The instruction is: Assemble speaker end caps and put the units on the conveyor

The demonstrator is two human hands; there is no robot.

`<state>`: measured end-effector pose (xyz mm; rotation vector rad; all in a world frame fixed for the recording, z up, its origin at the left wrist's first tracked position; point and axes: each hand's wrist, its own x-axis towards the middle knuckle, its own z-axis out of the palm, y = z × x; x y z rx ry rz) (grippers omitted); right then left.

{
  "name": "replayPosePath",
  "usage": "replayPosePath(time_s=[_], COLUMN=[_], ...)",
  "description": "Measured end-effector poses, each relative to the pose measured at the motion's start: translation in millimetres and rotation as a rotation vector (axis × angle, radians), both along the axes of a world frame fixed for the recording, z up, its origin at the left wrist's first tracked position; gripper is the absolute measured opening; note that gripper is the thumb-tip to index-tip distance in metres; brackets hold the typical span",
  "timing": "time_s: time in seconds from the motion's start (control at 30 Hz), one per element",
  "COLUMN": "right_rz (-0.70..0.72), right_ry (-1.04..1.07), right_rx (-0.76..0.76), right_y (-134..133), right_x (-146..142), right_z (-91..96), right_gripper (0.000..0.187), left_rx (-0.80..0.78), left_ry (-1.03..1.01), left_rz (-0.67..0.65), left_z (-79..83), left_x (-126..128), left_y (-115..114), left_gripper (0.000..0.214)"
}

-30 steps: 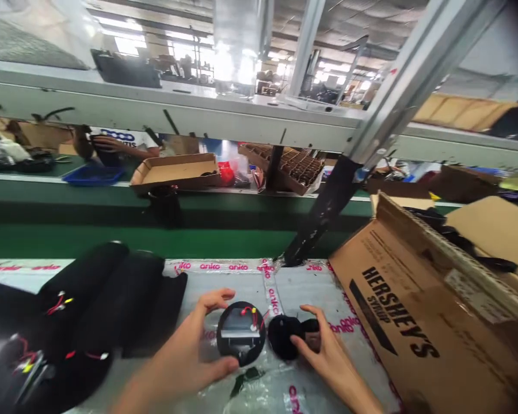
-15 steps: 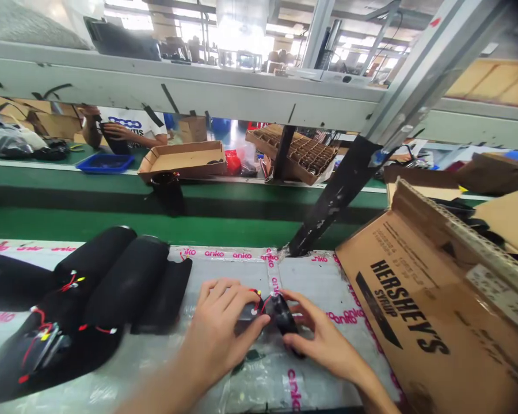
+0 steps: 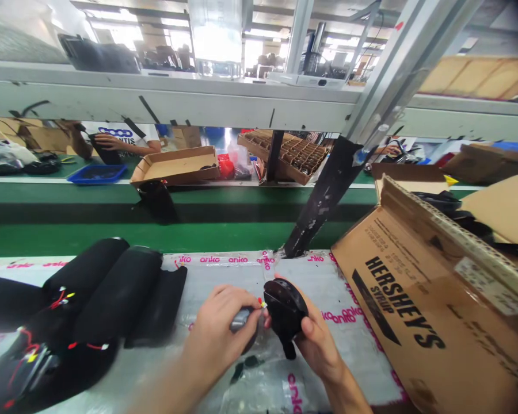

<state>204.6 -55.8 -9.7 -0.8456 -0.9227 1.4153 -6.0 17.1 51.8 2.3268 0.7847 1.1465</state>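
My right hand [image 3: 322, 339] grips a glossy black plastic part [image 3: 287, 310] with a rounded top and a narrow tab below. Between thumb and fingertips, my left hand [image 3: 220, 330] pinches a small wire connector [image 3: 262, 303] with red and yellowish-white bits, close against the black part's left edge. Under the left fingers shows a smooth grey rounded piece [image 3: 240, 319]; whether the hand holds it too, I cannot tell. Left of my hands lie several black fabric-covered cylinders [image 3: 118, 290], some with red wires and small plugs [image 3: 61, 298].
A Hershey's carton [image 3: 397, 287] with black parts inside stands at the right. Taped plastic sheeting [image 3: 216, 276] covers the bench. Behind it runs a green belt [image 3: 224, 230] carrying a dark cylinder [image 3: 156, 201]. A black-wrapped post [image 3: 319, 201] rises ahead; across sits another person [image 3: 125, 138].
My right hand has turned and raised the black part, so its broad rounded face now shows. My left fingers have closed on the connector beside it. The camera view has shifted slightly.
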Motion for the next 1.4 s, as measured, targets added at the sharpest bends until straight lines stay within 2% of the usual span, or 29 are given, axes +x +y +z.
replayPosePath(time_s=[0.2, 0.4, 0.57, 0.73, 0.83, 0.93, 1.13, 1.4], right_rz=[-0.016, 0.126, 0.211, 0.152, 0.112, 0.084, 0.08, 0.106], right_ry=[-0.225, -0.293, -0.299, -0.333, -0.444, -0.501, -0.4, -0.317], right_rx=[0.144, 0.169, 0.152, 0.178, 0.201, 0.203, 0.174, 0.207], right_y=[1.3, 16.2, 25.0, 14.7, 4.4, -2.2, -2.6, -1.3], right_x=[13.2, 21.7, 28.5, 24.8, 22.1, 21.0, 20.8, 22.7], right_z=[18.4, 37.4, 32.9, 36.5, 42.8, 45.0, 37.3, 31.1], right_gripper=[0.071, 0.065, 0.059, 0.064, 0.064, 0.065, 0.064, 0.069], left_rx=[-0.036, -0.047, -0.077, -0.07, -0.043, -0.089, -0.132, -0.225], left_ry=[0.023, -0.017, -0.045, -0.057, -0.007, 0.054, 0.073, -0.013], left_rz=[-0.038, -0.04, -0.037, 0.0, -0.022, -0.075, -0.151, -0.051], left_z=[1.7, -2.0, -3.7, -8.0, -6.8, -0.6, 5.4, 5.6], left_x=[0.0, -1.6, -2.6, 0.7, 1.8, 0.3, -2.1, 6.4], left_y=[1.1, 0.5, -0.5, -2.9, -4.1, -2.9, 4.1, 1.9], left_gripper=[0.012, 0.013, 0.016, 0.014, 0.014, 0.013, 0.01, 0.016])
